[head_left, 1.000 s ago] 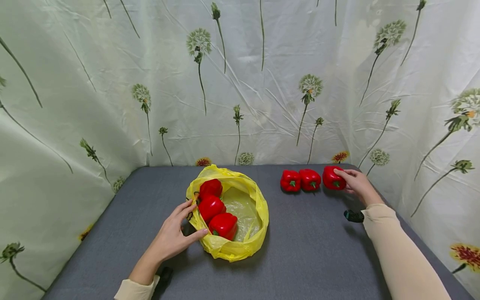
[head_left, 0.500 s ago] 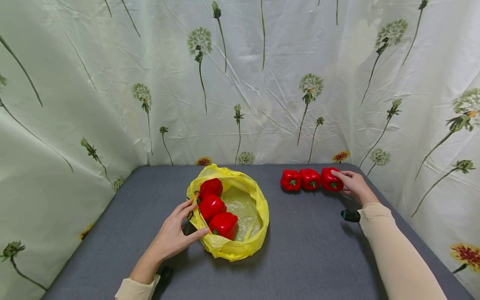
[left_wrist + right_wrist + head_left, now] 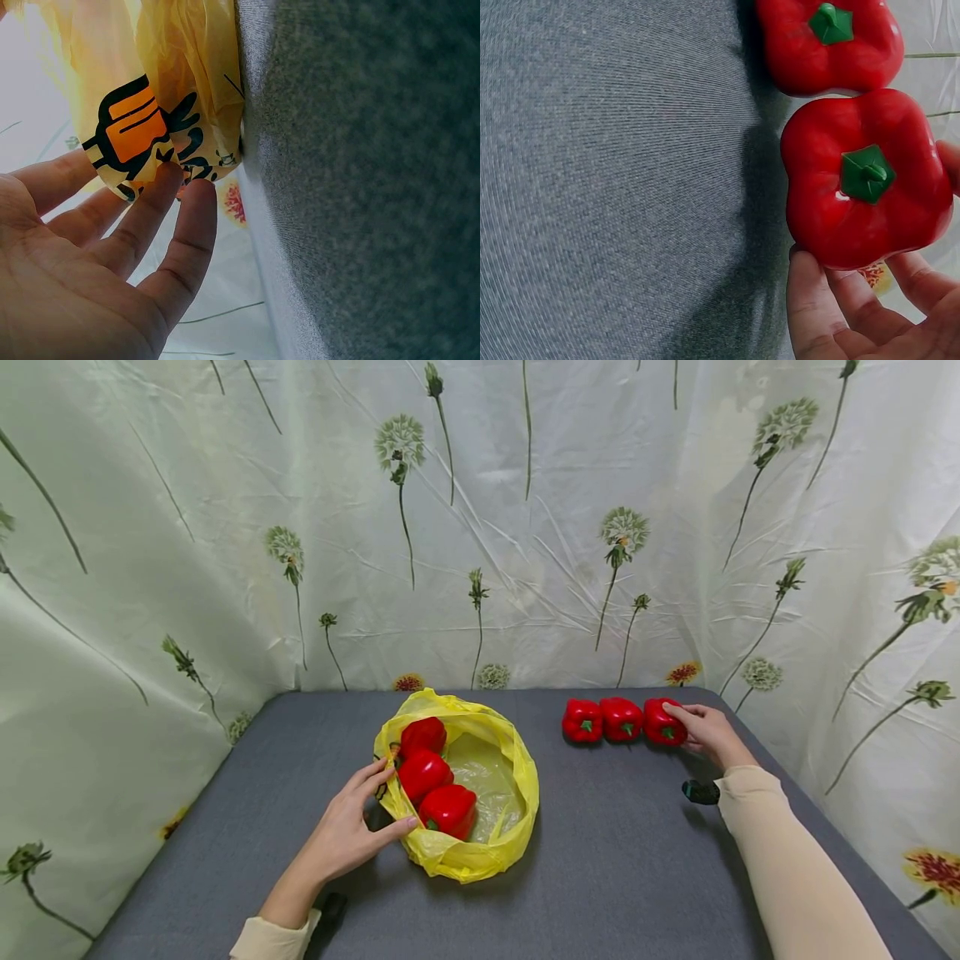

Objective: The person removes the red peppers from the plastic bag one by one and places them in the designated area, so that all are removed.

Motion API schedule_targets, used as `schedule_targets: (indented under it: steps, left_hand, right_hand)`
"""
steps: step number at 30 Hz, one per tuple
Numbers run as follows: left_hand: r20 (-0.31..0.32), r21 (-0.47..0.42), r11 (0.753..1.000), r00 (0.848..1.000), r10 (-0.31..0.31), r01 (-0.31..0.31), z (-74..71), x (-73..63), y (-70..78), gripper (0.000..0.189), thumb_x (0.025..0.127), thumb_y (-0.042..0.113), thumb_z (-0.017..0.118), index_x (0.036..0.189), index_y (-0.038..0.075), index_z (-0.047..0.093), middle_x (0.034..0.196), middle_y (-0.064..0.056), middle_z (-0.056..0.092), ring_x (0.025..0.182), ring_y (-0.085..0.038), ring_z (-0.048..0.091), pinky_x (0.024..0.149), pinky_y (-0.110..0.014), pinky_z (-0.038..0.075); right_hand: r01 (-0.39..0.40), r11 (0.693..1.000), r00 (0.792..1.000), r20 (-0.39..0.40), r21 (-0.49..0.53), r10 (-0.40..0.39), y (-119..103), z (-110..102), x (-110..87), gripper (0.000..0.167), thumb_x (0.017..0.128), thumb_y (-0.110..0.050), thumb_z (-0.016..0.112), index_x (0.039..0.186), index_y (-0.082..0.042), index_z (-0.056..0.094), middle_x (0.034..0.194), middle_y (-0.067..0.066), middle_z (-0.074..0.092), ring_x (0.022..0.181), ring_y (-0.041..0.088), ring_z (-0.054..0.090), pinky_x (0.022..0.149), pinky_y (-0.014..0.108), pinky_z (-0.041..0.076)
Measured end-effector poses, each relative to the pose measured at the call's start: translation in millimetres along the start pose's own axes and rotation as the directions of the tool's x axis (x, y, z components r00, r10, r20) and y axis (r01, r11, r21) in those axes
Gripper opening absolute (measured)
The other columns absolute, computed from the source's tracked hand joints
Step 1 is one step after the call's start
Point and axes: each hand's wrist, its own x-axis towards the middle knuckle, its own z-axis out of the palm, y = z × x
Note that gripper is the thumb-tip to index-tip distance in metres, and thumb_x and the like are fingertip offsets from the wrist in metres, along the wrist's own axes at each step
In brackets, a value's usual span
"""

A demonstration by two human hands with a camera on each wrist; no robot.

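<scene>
On the grey table, at the far right end of a row, my right hand (image 3: 708,732) holds a glossy red bell pepper (image 3: 663,722) between thumb and fingers. In the right wrist view its green stem (image 3: 868,175) faces the camera, and the pepper sits against its neighbour (image 3: 832,56). Two more bell peppers (image 3: 621,720) make up the rest of the row. My left hand (image 3: 345,831) touches the left side of a yellow plastic bag (image 3: 525,789), its fingers spread and loosely bent. Three red bell peppers (image 3: 424,774) lie along the left inside of the bag.
A grey cloth-covered table (image 3: 600,868) spreads under everything. Behind it and at both sides hangs a pale curtain (image 3: 510,527) with dandelion prints. A dark wrist device (image 3: 701,792) sits under my right sleeve (image 3: 795,868).
My right hand has shifted slightly left with the bell pepper, closing the gap to the other two. The left hand and the bag stay as they were.
</scene>
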Motion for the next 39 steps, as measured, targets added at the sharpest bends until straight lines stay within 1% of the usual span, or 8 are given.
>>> schedule_targets:
  steps: [7,11,14,17,24,27,34,39]
  left_hand:
    - [0.000,0.004,1.000,1.000,0.002,-0.002,-0.5,0.7,1.0,0.090,0.087,0.056,0.084,0.154,0.003,0.057,0.168,-0.017,0.045,0.149,-0.045,0.048,0.095,-0.058,0.061]
    - [-0.003,0.001,1.000,1.000,0.009,-0.009,-0.8,0.9,1.4,0.089,0.087,0.055,0.084,0.154,0.002,0.057,0.168,-0.017,0.045,0.149,-0.045,0.048,0.096,-0.059,0.061]
    - [-0.004,0.000,1.000,1.000,0.010,-0.010,-1.1,0.7,1.5,0.090,0.087,0.055,0.084,0.154,0.002,0.056,0.167,-0.017,0.045,0.149,-0.045,0.048,0.096,-0.059,0.061]
    - [-0.003,0.001,1.000,1.000,0.007,-0.007,-1.2,0.5,1.6,0.090,0.087,0.055,0.084,0.154,0.002,0.056,0.167,-0.017,0.045,0.149,-0.045,0.048,0.095,-0.059,0.061]
    - [0.003,0.002,1.000,1.000,0.003,-0.003,-0.2,-0.1,1.4,0.090,0.087,0.056,0.084,0.154,0.002,0.056,0.168,-0.017,0.045,0.149,-0.045,0.048,0.096,-0.058,0.061]
    - [0.004,0.002,1.000,1.000,0.003,-0.003,0.6,-0.7,0.7,0.089,0.087,0.056,0.084,0.154,0.002,0.057,0.168,-0.017,0.045,0.149,-0.045,0.049,0.096,-0.059,0.061]
    - [0.003,0.007,1.000,1.000,-0.002,0.002,0.3,-0.4,0.1,0.089,0.087,0.056,0.083,0.154,0.003,0.057,0.167,-0.018,0.045,0.148,-0.046,0.049,0.097,-0.060,0.061]
    - [0.009,0.000,1.000,1.000,-0.008,0.008,-1.0,-0.2,0.9,0.090,0.087,0.056,0.083,0.154,0.003,0.056,0.168,-0.018,0.044,0.148,-0.046,0.049,0.095,-0.059,0.062]
  right_hand:
    - [-0.008,1.000,0.998,0.065,-0.027,0.009,3,0,1.7,0.090,0.111,-0.056,0.039,0.162,0.015,0.020,0.160,0.038,0.034,0.092,0.006,0.065,0.084,0.026,0.063]
    - [0.008,0.999,0.996,0.089,-0.050,-0.004,4,0,2.8,0.090,0.112,-0.057,0.033,0.162,0.016,0.018,0.162,0.039,0.031,0.112,0.024,0.067,0.088,0.029,0.062]
    - [0.022,0.998,0.995,0.094,-0.053,-0.017,4,0,2.9,0.089,0.112,-0.057,0.031,0.162,0.016,0.018,0.162,0.040,0.030,0.128,0.039,0.060,0.090,0.030,0.062]
    - [0.024,0.999,0.995,0.096,-0.049,-0.020,4,0,2.1,0.089,0.112,-0.056,0.029,0.162,0.016,0.018,0.162,0.040,0.029,0.136,0.046,0.054,0.092,0.031,0.061]
    - [0.032,0.996,0.994,0.108,-0.080,-0.023,6,-2,-1.6,0.089,0.113,-0.057,0.027,0.162,0.016,0.017,0.164,0.041,0.028,0.141,0.050,0.050,0.109,0.049,0.057]
    - [0.037,0.996,0.994,0.110,-0.082,-0.028,6,-4,-3.8,0.089,0.113,-0.058,0.027,0.162,0.016,0.017,0.164,0.042,0.028,0.145,0.053,0.047,0.112,0.056,0.053]
    - [0.064,0.993,0.996,0.072,-0.100,-0.057,-1,-7,-7.8,0.088,0.113,-0.057,0.030,0.162,0.014,0.018,0.164,0.043,0.026,0.149,0.056,0.041,0.116,0.061,0.049]
    - [0.113,0.975,0.994,0.013,-0.193,-0.112,-11,-7,-8.7,0.086,0.113,-0.057,0.034,0.160,0.014,0.025,0.161,0.043,0.030,0.137,0.055,0.047,0.110,0.061,0.049]
